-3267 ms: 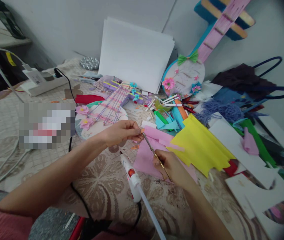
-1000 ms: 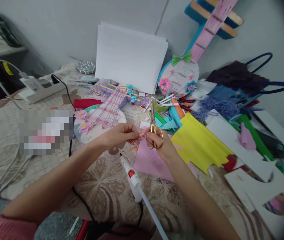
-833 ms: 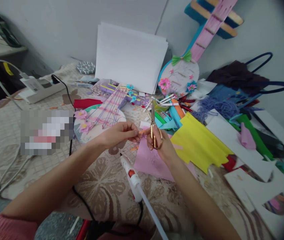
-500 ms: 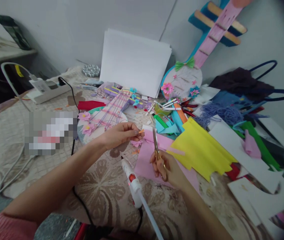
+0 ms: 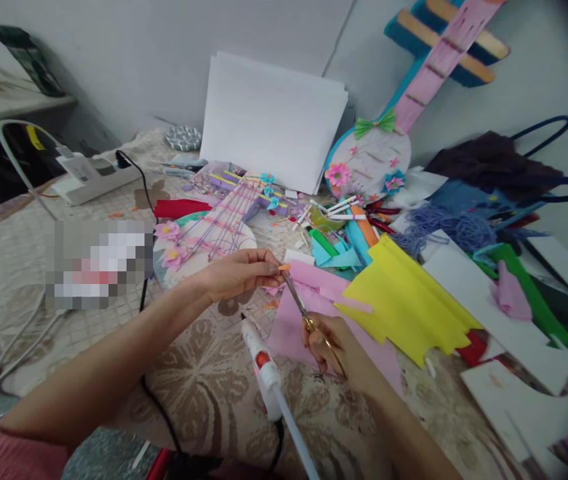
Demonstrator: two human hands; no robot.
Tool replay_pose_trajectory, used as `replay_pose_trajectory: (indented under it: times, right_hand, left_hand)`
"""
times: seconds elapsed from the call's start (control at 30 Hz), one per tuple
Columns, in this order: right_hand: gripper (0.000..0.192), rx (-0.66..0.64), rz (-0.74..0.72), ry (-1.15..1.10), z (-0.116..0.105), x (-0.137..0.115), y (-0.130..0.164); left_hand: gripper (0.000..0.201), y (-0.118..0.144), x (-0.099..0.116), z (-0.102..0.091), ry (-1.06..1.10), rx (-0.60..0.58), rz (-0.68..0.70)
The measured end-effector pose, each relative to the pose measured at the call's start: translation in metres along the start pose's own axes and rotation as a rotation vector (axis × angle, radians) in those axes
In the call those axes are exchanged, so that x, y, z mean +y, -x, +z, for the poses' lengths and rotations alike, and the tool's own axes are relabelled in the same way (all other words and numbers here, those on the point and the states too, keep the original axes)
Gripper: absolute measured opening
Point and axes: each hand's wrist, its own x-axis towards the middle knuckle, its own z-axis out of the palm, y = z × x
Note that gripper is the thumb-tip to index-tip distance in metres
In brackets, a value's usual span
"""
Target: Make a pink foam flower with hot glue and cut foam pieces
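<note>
My left hand pinches a tiny orange paper piece between thumb and fingertips. My right hand grips gold-handled scissors, whose blades point up and left, tips just below the orange piece. Both hands hover over a pink paper sheet lying on the patterned cloth. A white glue gun lies between my forearms, nozzle pointing away from me.
Yellow paper lies right of the pink sheet. A small decorated paper guitar sits behind my left hand, a larger one leans on the wall beside white sheets. A power strip and cables are at left; scraps and white cutouts at right.
My right hand dropped from beside my left hand toward me, and the scissors swung from upright to slanting up-left at the orange piece. My left hand held still.
</note>
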Motion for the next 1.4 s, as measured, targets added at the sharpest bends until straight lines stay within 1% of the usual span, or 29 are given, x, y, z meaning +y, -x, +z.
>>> replay_pose_trajectory:
  times: [0.17,0.4,0.67,0.9,1.03,1.23,1.4]
  right_hand:
    - [0.043,0.031,0.019,-0.004,0.0037,0.0002,0.0007]
    - [0.036,0.071,0.077,-0.035,0.0082,-0.0018,0.0008]
    - [0.026,0.106,0.083,-0.029,0.0093,-0.0014,-0.001]
    - [0.017,0.121,0.099,-0.054,0.0104,0.0003,-0.0022]
    - [0.018,0.124,0.084,-0.034,0.0102,-0.0018,-0.0021]
    - [0.017,0.123,0.105,-0.021,0.0096,-0.0022,-0.0016]
    - [0.023,0.133,0.098,0.003,0.0098,-0.0036,-0.0016]
  left_hand:
    - [0.011,-0.0007,-0.0017,-0.0017,-0.019,-0.024,0.009]
    - [0.01,-0.0009,-0.002,-0.0001,-0.018,-0.008,0.009]
    - [0.008,-0.001,-0.0023,0.0008,0.002,0.013,0.009]
    - [0.007,-0.0012,-0.0025,0.0006,-0.007,0.001,0.032]
    - [0.007,-0.0015,-0.0026,0.0009,-0.006,-0.003,0.036]
    - [0.009,-0.0014,-0.0027,0.0008,-0.005,-0.011,0.044]
    - [0.01,-0.0022,-0.0036,-0.0007,-0.002,-0.032,0.051]
